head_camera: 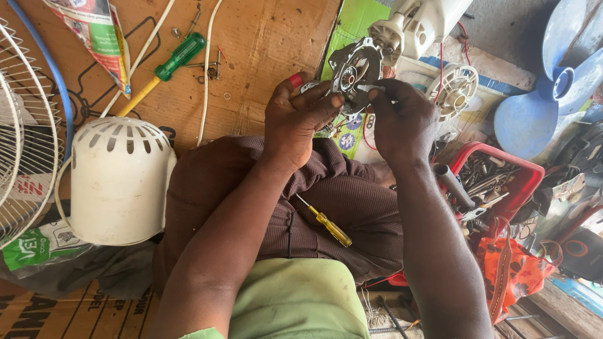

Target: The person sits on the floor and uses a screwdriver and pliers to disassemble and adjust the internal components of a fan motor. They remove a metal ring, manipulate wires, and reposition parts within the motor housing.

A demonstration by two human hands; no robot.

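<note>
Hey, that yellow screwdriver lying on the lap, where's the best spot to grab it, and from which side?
Grip the yellow screwdriver by its clear yellow handle, the thick lower-right end. Come from above, probably with the right hand; the thin shaft points up-left toward the left hand.

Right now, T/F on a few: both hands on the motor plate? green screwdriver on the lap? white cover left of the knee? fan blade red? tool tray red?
1. Both hands hold the motor plate. True: the left hand and right hand grip it from either side.
2. The green screwdriver lies on the lap. False: it lies on the cardboard; the one on the lap is the yellow screwdriver.
3. The white cover stands left of the knee. True.
4. The fan blade is red. False: it is blue.
5. The tool tray is red. True.
</note>
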